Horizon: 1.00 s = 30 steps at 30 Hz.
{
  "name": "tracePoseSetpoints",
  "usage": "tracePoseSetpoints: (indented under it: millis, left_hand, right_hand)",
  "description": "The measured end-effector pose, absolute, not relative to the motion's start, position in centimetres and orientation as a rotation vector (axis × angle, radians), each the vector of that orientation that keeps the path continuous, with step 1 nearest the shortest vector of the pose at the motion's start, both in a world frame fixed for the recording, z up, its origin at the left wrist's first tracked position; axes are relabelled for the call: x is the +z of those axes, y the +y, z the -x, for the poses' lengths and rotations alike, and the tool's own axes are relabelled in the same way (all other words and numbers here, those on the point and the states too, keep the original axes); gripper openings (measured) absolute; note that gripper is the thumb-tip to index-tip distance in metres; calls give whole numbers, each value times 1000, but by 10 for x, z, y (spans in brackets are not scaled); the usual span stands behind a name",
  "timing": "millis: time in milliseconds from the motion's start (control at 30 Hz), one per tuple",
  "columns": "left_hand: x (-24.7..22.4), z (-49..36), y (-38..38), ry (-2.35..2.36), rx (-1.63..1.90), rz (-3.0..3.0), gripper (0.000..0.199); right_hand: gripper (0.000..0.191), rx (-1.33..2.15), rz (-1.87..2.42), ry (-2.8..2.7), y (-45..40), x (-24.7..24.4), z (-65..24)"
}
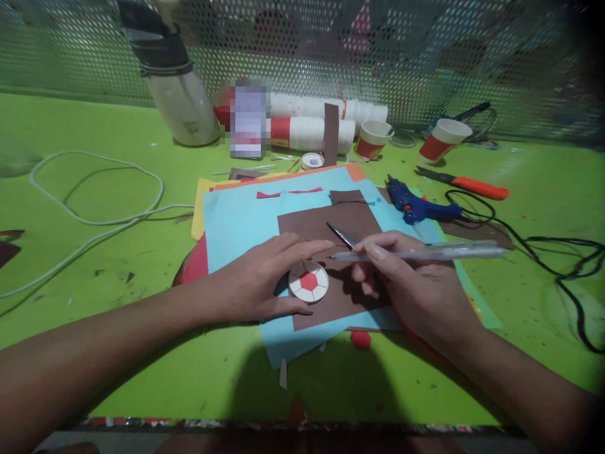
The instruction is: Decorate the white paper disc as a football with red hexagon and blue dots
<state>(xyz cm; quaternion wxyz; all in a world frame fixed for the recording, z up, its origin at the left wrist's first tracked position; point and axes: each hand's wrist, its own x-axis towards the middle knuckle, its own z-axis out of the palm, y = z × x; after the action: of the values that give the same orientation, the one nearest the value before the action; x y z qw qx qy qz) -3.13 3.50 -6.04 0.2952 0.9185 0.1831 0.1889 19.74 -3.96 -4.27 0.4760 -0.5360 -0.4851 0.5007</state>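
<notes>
A flat white disc (308, 282) with a red hexagon and thin dark lines lies on a matte brown sheet (340, 277); the left hand (269, 277) grasps it, thumb at its near rim and fingers around its left and far sides; the right hand (406, 271) grips a slim translucent pen (454, 250), tip near the disc's right side; a dark, pointed blade (342, 234) juts from beside the right fingers.

Smooth light-blue paper (236, 221) underlies the brown sheet, its corner angling nearward; farther off stand ribbed stacked paper cups (314, 134), and at far right lie a blue glue gun (416, 203) and an orange-handled cutter (482, 187); a glossy white cord (161, 197) loops at left, a black cord (524, 239) at right; the green tabletop (189, 384) leaves room along its near edge, among scraps, and between the white cord and left forearm.
</notes>
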Motion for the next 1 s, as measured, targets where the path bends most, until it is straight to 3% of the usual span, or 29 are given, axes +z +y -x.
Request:
tracePoseSetpoints:
  millis: [367, 1000]
  left_hand:
    - [-58, 33, 33, 489, 515, -2437, 80]
    - [-58, 33, 38, 487, 530, -2308, 72]
  right_hand:
    - [25, 1363, 1253, -1218, -39, -42, -196]
    - [18, 1359, 1294, -1352, -35, -42, -187]
